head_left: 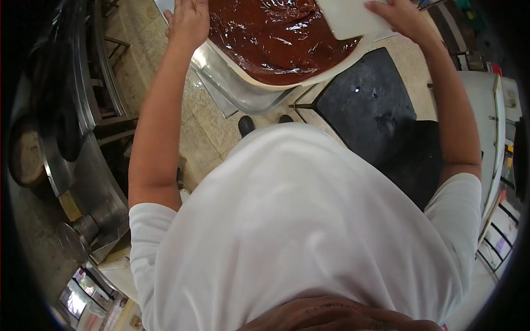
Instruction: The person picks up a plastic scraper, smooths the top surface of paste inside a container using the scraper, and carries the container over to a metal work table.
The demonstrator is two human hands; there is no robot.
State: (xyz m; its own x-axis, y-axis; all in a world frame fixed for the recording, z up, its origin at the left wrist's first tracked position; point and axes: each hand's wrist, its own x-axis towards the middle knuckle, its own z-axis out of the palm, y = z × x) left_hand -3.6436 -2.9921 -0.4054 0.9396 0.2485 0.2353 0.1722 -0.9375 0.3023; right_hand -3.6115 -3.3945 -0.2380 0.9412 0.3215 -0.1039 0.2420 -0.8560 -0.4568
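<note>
A glossy reddish-brown thick mass point(270, 44) fills a pale-rimmed tub point(276, 86) at the top of the head view. In my right hand point(403, 19) is a flat white plastic scraper point(353, 16), its lower corner touching the mass near the tub's right side. My left hand point(190, 25) lies at the tub's left edge, thumb apart from the rest; its fingertips run out past the top of the view. Below the tub's rim is a shiny metal basin-like body point(237, 83).
A black flat-topped piece point(370, 99) stands right of the tub, close to my body. Metal equipment point(88, 160) lines the left side. My dark shoes point(246, 126) are on the tiled floor point(201, 132). A white appliance-like body point(469, 99) stands far right.
</note>
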